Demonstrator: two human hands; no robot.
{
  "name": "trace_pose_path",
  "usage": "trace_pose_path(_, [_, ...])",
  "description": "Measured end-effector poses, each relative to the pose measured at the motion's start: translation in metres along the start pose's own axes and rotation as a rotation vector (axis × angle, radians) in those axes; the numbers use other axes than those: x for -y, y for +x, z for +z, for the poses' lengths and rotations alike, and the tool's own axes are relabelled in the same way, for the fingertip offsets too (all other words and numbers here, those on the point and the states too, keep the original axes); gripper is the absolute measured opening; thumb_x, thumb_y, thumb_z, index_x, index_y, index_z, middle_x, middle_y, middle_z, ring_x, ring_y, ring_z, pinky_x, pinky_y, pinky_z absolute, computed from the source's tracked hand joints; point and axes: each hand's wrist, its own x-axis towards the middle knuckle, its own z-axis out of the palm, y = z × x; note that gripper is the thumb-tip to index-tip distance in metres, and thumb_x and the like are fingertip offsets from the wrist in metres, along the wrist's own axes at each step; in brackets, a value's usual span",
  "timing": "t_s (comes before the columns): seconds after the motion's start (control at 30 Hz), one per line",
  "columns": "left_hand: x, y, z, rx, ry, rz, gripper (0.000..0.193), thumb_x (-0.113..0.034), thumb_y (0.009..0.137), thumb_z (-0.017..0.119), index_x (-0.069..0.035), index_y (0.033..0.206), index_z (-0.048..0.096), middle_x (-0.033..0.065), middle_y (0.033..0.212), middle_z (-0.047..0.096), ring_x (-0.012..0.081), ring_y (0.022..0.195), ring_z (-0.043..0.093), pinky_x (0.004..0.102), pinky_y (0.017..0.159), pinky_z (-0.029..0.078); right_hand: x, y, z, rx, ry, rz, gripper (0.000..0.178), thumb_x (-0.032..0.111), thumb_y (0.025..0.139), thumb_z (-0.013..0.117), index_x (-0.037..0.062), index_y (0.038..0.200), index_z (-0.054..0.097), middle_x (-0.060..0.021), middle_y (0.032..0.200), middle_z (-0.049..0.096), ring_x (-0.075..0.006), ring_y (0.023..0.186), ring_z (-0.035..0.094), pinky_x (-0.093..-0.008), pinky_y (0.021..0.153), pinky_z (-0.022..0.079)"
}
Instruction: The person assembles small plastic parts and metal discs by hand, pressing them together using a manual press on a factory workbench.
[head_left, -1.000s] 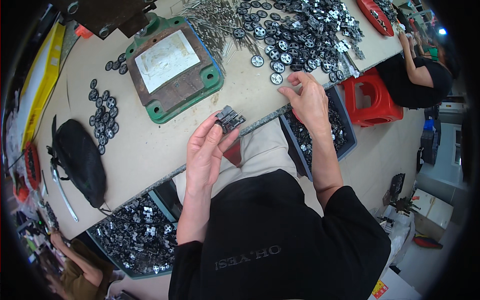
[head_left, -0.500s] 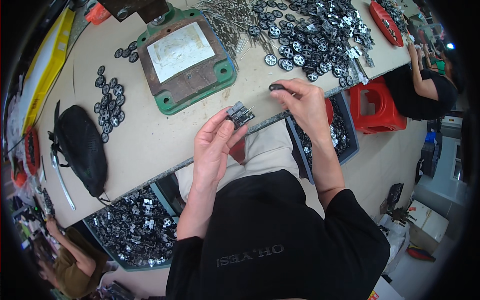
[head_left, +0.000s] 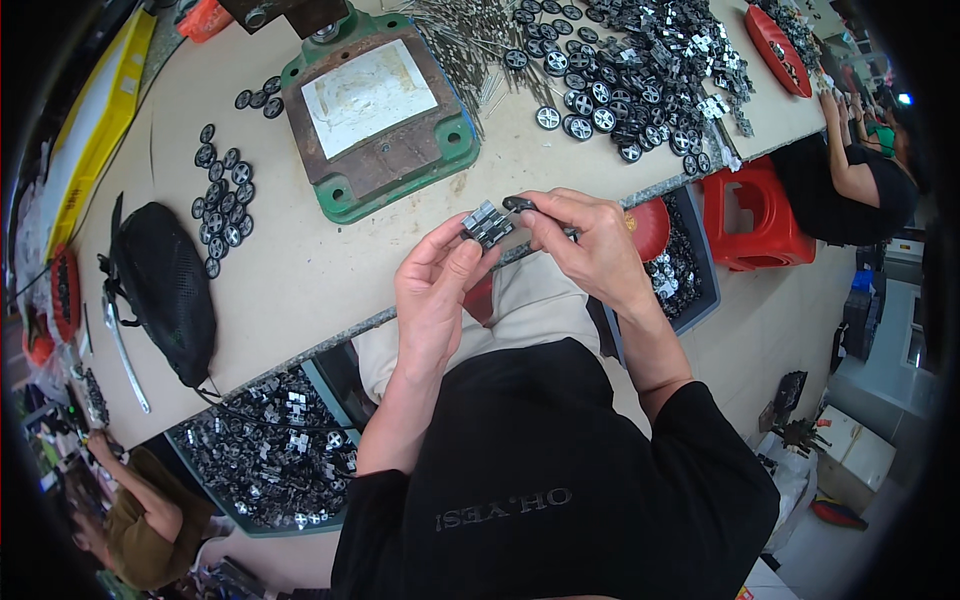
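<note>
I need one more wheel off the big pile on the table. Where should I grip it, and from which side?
Take a loose wheel at the pile's near edge, beside the metal pins. It lies flat with bare table round it, so come straight down from above and pinch across the black rim, probably thumb on one side, finger opposite. Deeper in, wheels touch.

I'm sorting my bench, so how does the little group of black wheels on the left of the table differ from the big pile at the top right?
The small cluster of black wheels is sparse, wheels only. The large heap of black wheels is denser, mixed with silvery metal pieces. Both lie on the beige table.
</note>
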Motion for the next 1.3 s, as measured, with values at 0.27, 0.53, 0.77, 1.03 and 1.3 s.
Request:
trace_pose_path(0.27, [0.0, -0.001, 0.002, -0.016, -0.033, 0.016, 0.03, -0.001, 0.086, 0.056, 0.004, 0.115, 0.051, 0.0119, 0.107, 0.058, 0.0163, 0.097, 0.058, 0.0311, 0.086, 0.051, 0.001, -0.002, 0.005, -0.054, -0.022, -0.02, 0.018, 0.001, 0.081, 0.059, -0.0044, 0.098, 0.063, -0.0092, 0.074, 0.063, -0.0101, 0.06, 0.059, -0.022, 0.052, 0.045])
trace_pose_path(0.53, [0.007, -0.003, -0.005, -0.017, 0.49, 0.368, 0.031, 0.003, 0.084, 0.057, 0.006, 0.114, 0.053, 0.0128, 0.107, 0.059, 0.0177, 0.095, 0.06, 0.0271, 0.081, 0.051, -0.005, -0.009, 0.022, -0.206, -0.281, -0.323, 0.025, 0.0, 0.078, 0.06, -0.0025, 0.102, 0.057, -0.0114, 0.073, 0.056, -0.0251, 0.056, 0.057, -0.0327, 0.05, 0.046])
trace_pose_path(0.77, [-0.008, 0.002, -0.009, 0.036, -0.133, -0.08, 0.032, 0.001, 0.085, 0.055, 0.005, 0.116, 0.05, 0.0149, 0.108, 0.058, 0.0203, 0.096, 0.06, 0.0337, 0.085, 0.052, -0.009, 0.002, 0.024, -0.265, -0.315, -0.508, 0.026, -0.003, 0.075, 0.061, -0.0026, 0.1, 0.058, -0.0093, 0.071, 0.054, -0.0222, 0.057, 0.056, -0.0313, 0.049, 0.045])
trace_pose_path(1.03, [-0.043, 0.01, -0.003, 0.143, 0.272, -0.136, 0.043, 0.003, 0.078, 0.063, 0.003, 0.119, 0.048, 0.0109, 0.11, 0.056, 0.0134, 0.099, 0.056, 0.0266, 0.087, 0.046, 0.0, 0.025, 0.007, -0.069, -0.382, -0.773, 0.037, 0.001, 0.068, 0.059, -0.0011, 0.105, 0.057, -0.0083, 0.079, 0.057, -0.0228, 0.066, 0.058, -0.0324, 0.059, 0.048])
trace_pose_path(1.3, [-0.091, 0.064, -0.005, -0.069, 0.636, 0.399, 0.022, 0.0, 0.079, 0.063, 0.004, 0.1, 0.06, 0.0065, 0.089, 0.064, 0.0097, 0.081, 0.059, 0.0229, 0.073, 0.047, 0.032, 0.084, -0.018, -0.135, -0.42, -0.92, 0.037, 0.002, 0.074, 0.06, 0.0025, 0.111, 0.057, -0.0132, 0.093, 0.061, -0.026, 0.081, 0.061, -0.0323, 0.068, 0.051])
